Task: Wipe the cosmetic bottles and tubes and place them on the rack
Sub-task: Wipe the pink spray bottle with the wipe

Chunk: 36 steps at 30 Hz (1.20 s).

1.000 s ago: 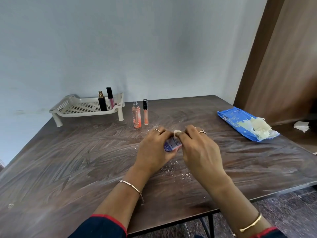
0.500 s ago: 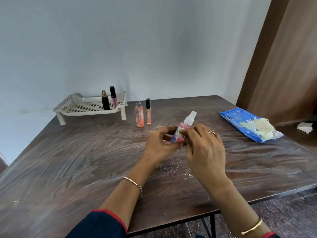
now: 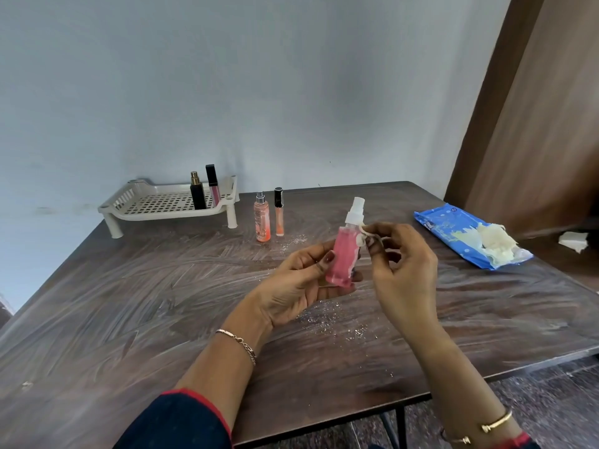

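Spray bottle in left hand

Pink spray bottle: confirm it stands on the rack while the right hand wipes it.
Wrong. The head view shows the pink spray bottle held in the left hand above the table, not on the rack; the right hand does press a white wipe to it.

One wide-angle camera rides on the person's head, facing forward and down over the table toward the far wall, its near edge close beneath.
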### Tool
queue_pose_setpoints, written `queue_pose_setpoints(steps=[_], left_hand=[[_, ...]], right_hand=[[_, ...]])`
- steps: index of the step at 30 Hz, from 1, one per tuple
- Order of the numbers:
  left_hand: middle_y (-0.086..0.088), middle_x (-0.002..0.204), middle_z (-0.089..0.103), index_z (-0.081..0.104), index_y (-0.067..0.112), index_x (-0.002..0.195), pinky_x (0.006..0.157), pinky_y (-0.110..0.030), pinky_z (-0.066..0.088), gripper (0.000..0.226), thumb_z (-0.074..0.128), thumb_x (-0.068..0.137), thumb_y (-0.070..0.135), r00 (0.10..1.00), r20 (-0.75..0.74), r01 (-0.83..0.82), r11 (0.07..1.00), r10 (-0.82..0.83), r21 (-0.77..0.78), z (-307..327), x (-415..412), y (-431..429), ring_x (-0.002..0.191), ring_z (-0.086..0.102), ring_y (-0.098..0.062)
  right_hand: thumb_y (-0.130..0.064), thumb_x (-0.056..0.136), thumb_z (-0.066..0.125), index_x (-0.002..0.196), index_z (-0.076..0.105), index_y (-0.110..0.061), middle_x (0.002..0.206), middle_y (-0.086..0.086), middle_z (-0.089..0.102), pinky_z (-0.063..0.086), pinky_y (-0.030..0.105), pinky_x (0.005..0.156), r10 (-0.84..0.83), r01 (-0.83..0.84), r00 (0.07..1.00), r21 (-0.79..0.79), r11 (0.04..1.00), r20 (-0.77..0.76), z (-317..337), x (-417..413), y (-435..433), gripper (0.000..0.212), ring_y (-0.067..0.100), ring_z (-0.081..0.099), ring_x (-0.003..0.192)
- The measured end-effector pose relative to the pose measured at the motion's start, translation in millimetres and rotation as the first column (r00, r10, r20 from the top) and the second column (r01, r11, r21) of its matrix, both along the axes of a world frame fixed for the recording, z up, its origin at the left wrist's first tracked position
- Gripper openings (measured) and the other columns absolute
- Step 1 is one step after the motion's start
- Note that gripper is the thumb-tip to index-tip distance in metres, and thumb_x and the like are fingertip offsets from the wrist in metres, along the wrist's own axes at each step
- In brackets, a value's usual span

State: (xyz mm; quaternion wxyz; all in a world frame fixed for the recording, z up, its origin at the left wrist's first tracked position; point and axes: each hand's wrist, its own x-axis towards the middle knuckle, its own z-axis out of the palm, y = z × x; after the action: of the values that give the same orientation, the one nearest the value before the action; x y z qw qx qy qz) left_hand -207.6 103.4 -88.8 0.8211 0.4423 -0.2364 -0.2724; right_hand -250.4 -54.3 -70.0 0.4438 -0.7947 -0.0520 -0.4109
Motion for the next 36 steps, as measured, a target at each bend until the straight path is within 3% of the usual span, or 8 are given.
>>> queue_pose_setpoints(steps=[5, 9, 15, 21, 26, 29, 32, 36], left_hand=[[-0.026, 0.119, 0.062, 0.062, 0.003, 0.121, 0.084, -0.041, 0.057, 0.035, 0.062, 0.087, 0.012, 0.989, -0.082, 0.106, 0.983, -0.12, -0.149, 2, -2, 5, 0.097, 0.068, -0.036], [-0.027, 0.128, 0.056, 0.058, 0.0, 0.125, 0.083, -0.041, 0.058, 0.04, 0.054, 0.088, 0.017, 0.988, -0.122, 0.078, 0.987, -0.095, -0.143, 4, -1, 5, 0.101, 0.066, -0.039], [-0.017, 0.117, 0.064, 0.064, 0.007, 0.117, 0.087, -0.044, 0.054, 0.05, 0.078, 0.074, 0.028, 1.0, -0.018, 0.008, 1.0, -0.007, 0.012, 1, 0, -1, 0.099, 0.067, -0.029], [-0.014, 0.112, 0.067, 0.064, 0.013, 0.117, 0.083, -0.045, 0.056, 0.038, 0.068, 0.079, 0.017, 0.998, -0.032, -0.043, 0.997, 0.045, 0.057, -3, 2, 1, 0.093, 0.069, -0.028], [-0.021, 0.118, 0.061, 0.065, 0.008, 0.117, 0.067, -0.038, 0.061, 0.048, 0.08, 0.072, 0.018, 0.991, -0.133, 0.023, 0.999, -0.027, -0.033, -1, 2, 7, 0.097, 0.067, -0.036], [-0.025, 0.129, 0.055, 0.062, 0.005, 0.122, 0.077, -0.047, 0.059, 0.059, 0.084, 0.069, 0.019, 0.986, -0.14, 0.074, 0.993, -0.086, -0.093, -2, 2, 6, 0.108, 0.062, -0.04], [-0.022, 0.133, 0.054, 0.052, 0.006, 0.133, 0.097, -0.057, 0.045, 0.06, 0.074, 0.08, 0.022, 0.987, -0.082, 0.122, 0.982, -0.135, -0.146, -5, 1, 4, 0.116, 0.058, -0.038], [-0.021, 0.133, 0.053, 0.036, 0.011, 0.144, 0.1, -0.054, 0.045, 0.058, 0.057, 0.092, 0.024, 0.988, -0.053, 0.136, 0.975, -0.148, -0.177, -3, 2, 2, 0.119, 0.056, -0.035]], right_hand=[[-0.001, 0.089, 0.061, 0.091, 0.065, -0.027, 0.09, -0.009, 0.07, 0.051, 0.016, 0.073, 0.277, -0.252, 0.958, 0.236, 0.939, -0.079, 15, -1, 0, 0.027, 0.003, 0.065, 0.081], [-0.002, 0.091, 0.059, 0.095, 0.064, -0.016, 0.089, -0.006, 0.069, 0.048, 0.013, 0.066, 0.304, -0.267, 0.942, 0.237, 0.934, -0.138, 19, 4, 1, 0.015, -0.001, 0.064, 0.073], [-0.01, 0.089, 0.061, 0.102, 0.063, -0.025, 0.097, -0.01, 0.064, 0.053, 0.036, 0.073, -0.006, -0.016, 0.99, -0.155, 0.988, -0.144, 5, 5, 9, 0.02, 0.011, 0.061, 0.085], [-0.013, 0.089, 0.061, 0.103, 0.063, -0.025, 0.096, -0.012, 0.064, 0.052, 0.029, 0.071, 0.013, -0.031, 0.992, -0.15, 0.988, -0.123, 1, 0, 21, 0.018, 0.006, 0.059, 0.083], [-0.012, 0.091, 0.06, 0.102, 0.066, -0.021, 0.093, -0.01, 0.069, 0.047, 0.017, 0.062, 0.147, -0.126, 0.957, 0.096, 0.987, -0.252, 7, 9, 15, 0.015, 0.002, 0.063, 0.077], [-0.005, 0.093, 0.058, 0.098, 0.067, -0.016, 0.09, 0.0, 0.071, 0.055, 0.03, 0.057, 0.393, -0.26, 0.881, 0.424, 0.868, -0.265, 8, 9, 17, 0.015, 0.011, 0.066, 0.072], [-0.006, 0.09, 0.06, 0.098, 0.068, -0.02, 0.09, -0.006, 0.072, 0.058, 0.04, 0.073, 0.276, -0.198, 0.925, 0.291, 0.936, -0.259, -5, 9, 20, 0.018, 0.013, 0.068, 0.08], [-0.002, 0.085, 0.06, 0.093, 0.065, -0.022, 0.088, -0.012, 0.067, 0.054, 0.032, 0.071, 0.078, -0.071, 0.985, 0.052, 0.996, -0.155, -18, -3, 28, 0.022, 0.007, 0.063, 0.078]])
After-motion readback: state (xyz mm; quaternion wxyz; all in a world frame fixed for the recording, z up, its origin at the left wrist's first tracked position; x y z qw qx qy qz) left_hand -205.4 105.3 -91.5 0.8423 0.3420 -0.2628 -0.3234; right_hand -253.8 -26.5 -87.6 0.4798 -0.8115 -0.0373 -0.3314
